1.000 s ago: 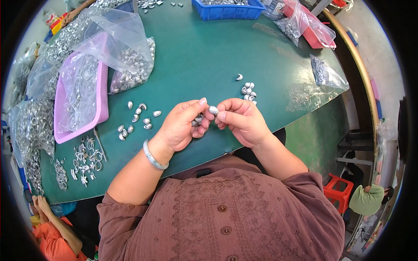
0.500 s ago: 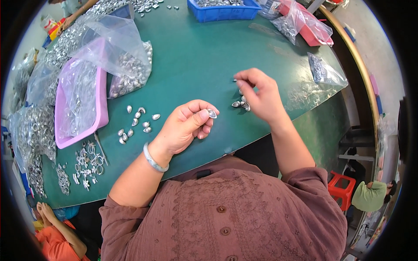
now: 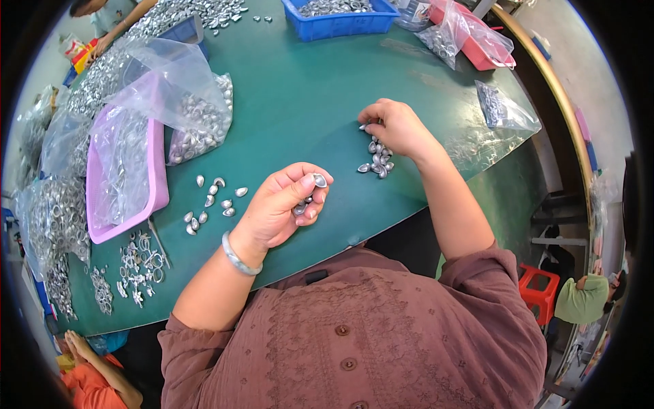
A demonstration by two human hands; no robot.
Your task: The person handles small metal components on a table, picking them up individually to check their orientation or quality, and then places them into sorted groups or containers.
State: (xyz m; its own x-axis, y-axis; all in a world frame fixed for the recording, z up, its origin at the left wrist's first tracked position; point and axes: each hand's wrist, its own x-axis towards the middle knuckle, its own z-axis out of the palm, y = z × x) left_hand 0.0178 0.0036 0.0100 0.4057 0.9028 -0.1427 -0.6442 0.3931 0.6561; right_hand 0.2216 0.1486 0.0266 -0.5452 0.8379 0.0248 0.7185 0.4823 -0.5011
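My left hand (image 3: pixel 278 206), with a pale bangle (image 3: pixel 238 255) on the wrist, is closed. Thumb and forefinger pinch a silver teardrop-shaped metal piece (image 3: pixel 320 180), and more such pieces show under the curled fingers. Farther right, my right hand (image 3: pixel 400 129) reaches over the table with thumb and fingers pinched on a small silver piece (image 3: pixel 364 127), of which only an edge shows. Just below those fingers lies a small pile of teardrop-shaped metal pieces (image 3: pixel 379 162). Left of my left hand, several similar pieces (image 3: pixel 210 200) are scattered on the green table (image 3: pixel 293 95).
A pink tray (image 3: pixel 161 177) lined with plastic stands at left, beside a clear bag of metal pieces (image 3: pixel 201 123). Ring-like parts (image 3: pixel 142 262) lie near the front edge. Far back are a blue basket (image 3: pixel 340 26) and a red basket (image 3: pixel 484 54). Other people sit around the table.
My right hand has shifted slightly left and away from me, uncovering more of the pile under it. The left fingers have turned, so more metal pieces show inside that hand.
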